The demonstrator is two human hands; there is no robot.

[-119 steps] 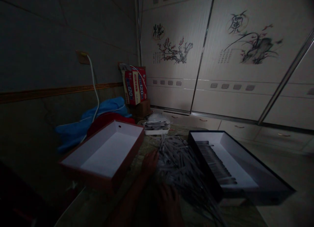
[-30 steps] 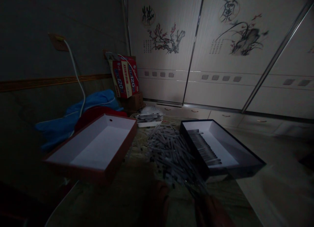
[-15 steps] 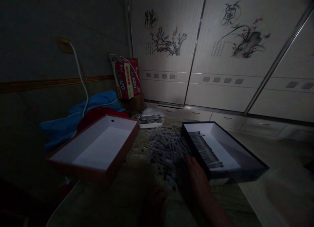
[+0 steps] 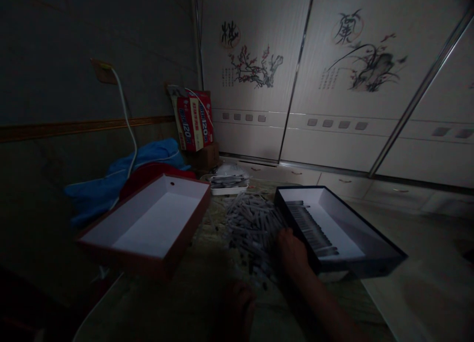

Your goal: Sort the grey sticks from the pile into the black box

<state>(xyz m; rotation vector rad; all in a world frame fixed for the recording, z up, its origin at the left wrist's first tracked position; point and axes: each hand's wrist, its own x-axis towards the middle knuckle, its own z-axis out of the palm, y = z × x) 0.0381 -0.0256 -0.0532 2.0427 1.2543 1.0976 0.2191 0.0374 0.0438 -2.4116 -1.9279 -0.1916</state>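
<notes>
Right hand (image 4: 292,250): curled at stick pile (image 4: 250,223), can't tell hold | left hand (image 4: 240,301): dim, can't tell | risk: forearm bumps dark box (image 4: 339,229), jostling row of sticks (image 4: 311,229)

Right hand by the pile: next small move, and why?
Probably draw one slim piece clear of the pile with the right hand. It is at the pile's edge, beside the dark box, where a row of slim pieces lies with bare floor alongside. Too dark to tell whether it already grips one.
</notes>
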